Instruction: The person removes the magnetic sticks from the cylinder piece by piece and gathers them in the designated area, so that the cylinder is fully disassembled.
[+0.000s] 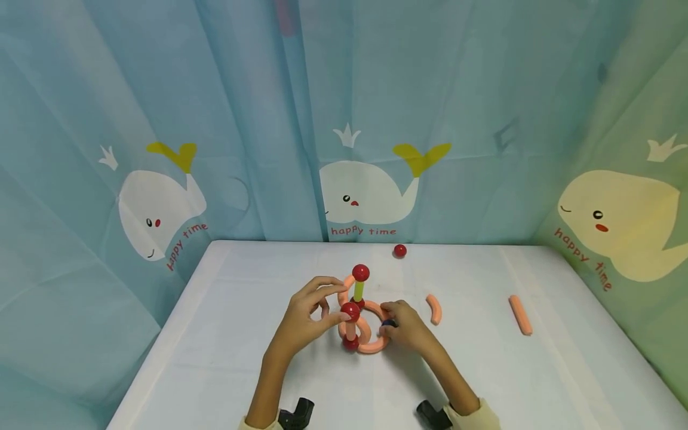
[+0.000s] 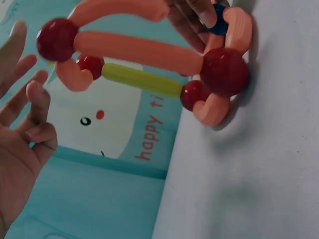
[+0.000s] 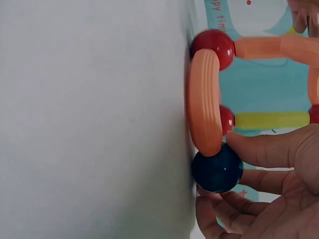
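A frame of magnetic balls and rods stands on the table. At its base, curved orange rods (image 1: pixel 372 347) form a ring joined by red balls (image 3: pixel 214 49) and a dark blue ball (image 3: pixel 218 168). An upright yellow-green rod (image 1: pixel 358 291) carries a red ball (image 1: pixel 361 272); an upright orange rod (image 2: pixel 139 51) carries another red ball (image 2: pixel 57 39), from which a curved orange rod (image 2: pixel 117 11) extends. My left hand (image 1: pixel 303 313) is beside this upper part, fingers spread and apart from the ball in the left wrist view. My right hand (image 1: pixel 409 327) pinches the blue ball between thumb and fingers.
A loose red ball (image 1: pixel 400 251) lies by the table's back edge. To the right are a short curved orange rod (image 1: pixel 434 309) and a straight orange rod (image 1: pixel 520 315). A blue curtain (image 1: pixel 258 119) printed with whales hangs behind the white table (image 1: pixel 215 358).
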### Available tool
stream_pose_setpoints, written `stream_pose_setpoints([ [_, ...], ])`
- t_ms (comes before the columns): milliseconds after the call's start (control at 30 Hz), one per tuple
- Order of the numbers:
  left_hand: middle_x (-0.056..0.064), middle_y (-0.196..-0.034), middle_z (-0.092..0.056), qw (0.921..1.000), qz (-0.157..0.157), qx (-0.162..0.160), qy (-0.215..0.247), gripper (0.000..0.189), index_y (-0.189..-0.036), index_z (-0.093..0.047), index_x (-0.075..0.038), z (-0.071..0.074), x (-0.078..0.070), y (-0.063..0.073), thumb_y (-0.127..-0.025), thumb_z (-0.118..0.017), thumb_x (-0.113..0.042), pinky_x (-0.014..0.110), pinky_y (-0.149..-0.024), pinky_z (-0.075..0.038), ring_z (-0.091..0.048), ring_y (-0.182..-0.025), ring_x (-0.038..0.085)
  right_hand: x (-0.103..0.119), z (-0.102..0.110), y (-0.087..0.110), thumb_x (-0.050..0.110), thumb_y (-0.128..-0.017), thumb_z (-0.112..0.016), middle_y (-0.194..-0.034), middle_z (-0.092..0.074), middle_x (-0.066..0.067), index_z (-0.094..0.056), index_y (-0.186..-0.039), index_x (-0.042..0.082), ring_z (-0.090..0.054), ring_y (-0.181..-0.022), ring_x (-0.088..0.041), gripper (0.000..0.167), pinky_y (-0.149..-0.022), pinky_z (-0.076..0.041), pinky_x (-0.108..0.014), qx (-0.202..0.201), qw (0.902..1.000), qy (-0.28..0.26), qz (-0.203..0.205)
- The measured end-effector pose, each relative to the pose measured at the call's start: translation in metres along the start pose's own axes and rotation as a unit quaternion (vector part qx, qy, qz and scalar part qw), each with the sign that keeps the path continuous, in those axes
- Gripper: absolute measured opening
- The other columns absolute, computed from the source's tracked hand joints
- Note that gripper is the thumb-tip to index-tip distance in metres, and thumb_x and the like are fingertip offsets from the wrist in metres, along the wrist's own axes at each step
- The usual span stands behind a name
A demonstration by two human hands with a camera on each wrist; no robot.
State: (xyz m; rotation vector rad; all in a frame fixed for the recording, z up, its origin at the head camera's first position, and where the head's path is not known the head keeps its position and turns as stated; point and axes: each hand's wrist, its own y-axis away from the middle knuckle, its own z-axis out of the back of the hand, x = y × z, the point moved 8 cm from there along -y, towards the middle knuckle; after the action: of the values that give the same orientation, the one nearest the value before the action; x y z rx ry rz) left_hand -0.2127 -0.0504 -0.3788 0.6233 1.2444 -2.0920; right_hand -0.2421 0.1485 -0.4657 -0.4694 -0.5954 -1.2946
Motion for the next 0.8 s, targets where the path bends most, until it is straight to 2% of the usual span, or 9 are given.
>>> stream_pose_setpoints([
  [100,0.004,-0.125,-0.061,0.9988,-0.008,0.037,0.032,0.045,-0.123,-0.066,-0.012,-0.006,-0.004,0.000,-0.081,-0.080,-0.022,0.020,-0.053,-0.046,-0.051,-0.065,0.009,-0.001,0.001,-0.003,-0.001,-0.080,-0.074,-0.113,-0.062,-0.018,-0.060,-0.125,-0.007,-0.060,-0.103,-0.029,0.047,-0.089,-0.051,-0.046,0.001,0.9998,-0.020,-0.006],
  [267,-0.003,-0.122,-0.062,0.9957,0.017,0.074,0.052,0.044,-0.121,-0.067,-0.019,-0.017,-0.004,0.001,-0.080,-0.081,-0.024,0.020,-0.053,-0.046,-0.051,-0.065,0.006,0.001,0.001,-0.008,-0.006,-0.081,-0.068,-0.114,-0.065,-0.018,-0.060,-0.125,-0.005,-0.061,-0.105,-0.029,0.045,-0.090,-0.051,-0.045,-0.003,0.9989,-0.046,0.000],
  [433,-0.003,-0.118,-0.064,0.9955,0.004,0.085,0.041,0.042,-0.122,-0.067,-0.023,-0.024,-0.007,0.000,-0.082,-0.080,-0.024,0.021,-0.061,-0.049,-0.054,-0.082,0.007,0.003,0.001,-0.013,-0.010,-0.081,-0.063,-0.116,-0.066,-0.017,-0.060,-0.124,-0.003,-0.061,-0.106,-0.029,0.044,-0.093,-0.050,-0.046,-0.007,0.9978,-0.065,0.010],
  [600,-0.003,-0.115,-0.064,0.9955,-0.004,0.088,0.034,0.040,-0.124,-0.067,-0.026,-0.028,-0.007,-0.001,-0.085,-0.077,-0.028,0.019,-0.060,-0.049,-0.054,-0.078,0.006,0.003,0.000,-0.018,-0.011,-0.083,-0.060,-0.117,-0.066,-0.015,-0.062,-0.124,0.000,-0.060,-0.107,-0.027,0.043,-0.094,-0.050,-0.047,-0.004,0.9971,-0.075,0.015],
  [733,-0.007,-0.112,-0.063,0.9956,-0.004,0.086,0.037,0.040,-0.124,-0.066,-0.026,-0.030,-0.006,0.000,-0.085,-0.077,-0.026,0.019,-0.061,-0.050,-0.054,-0.082,0.007,0.001,-0.001,-0.019,-0.009,-0.086,-0.059,-0.123,-0.065,-0.018,-0.060,-0.127,0.001,-0.061,-0.114,-0.032,0.042,-0.097,-0.049,-0.049,-0.007,0.9964,-0.081,0.023],
  [800,-0.007,-0.109,-0.063,0.9958,-0.002,0.084,0.037,0.041,-0.124,-0.066,-0.025,-0.031,-0.005,0.000,-0.084,-0.077,-0.024,0.019,-0.062,-0.051,-0.054,-0.085,0.009,0.000,0.002,-0.018,-0.006,-0.090,-0.058,-0.125,-0.064,-0.019,-0.059,-0.128,0.001,-0.060,-0.117,-0.034,0.038,-0.097,-0.050,-0.049,-0.020,0.9956,-0.088,0.026],
])
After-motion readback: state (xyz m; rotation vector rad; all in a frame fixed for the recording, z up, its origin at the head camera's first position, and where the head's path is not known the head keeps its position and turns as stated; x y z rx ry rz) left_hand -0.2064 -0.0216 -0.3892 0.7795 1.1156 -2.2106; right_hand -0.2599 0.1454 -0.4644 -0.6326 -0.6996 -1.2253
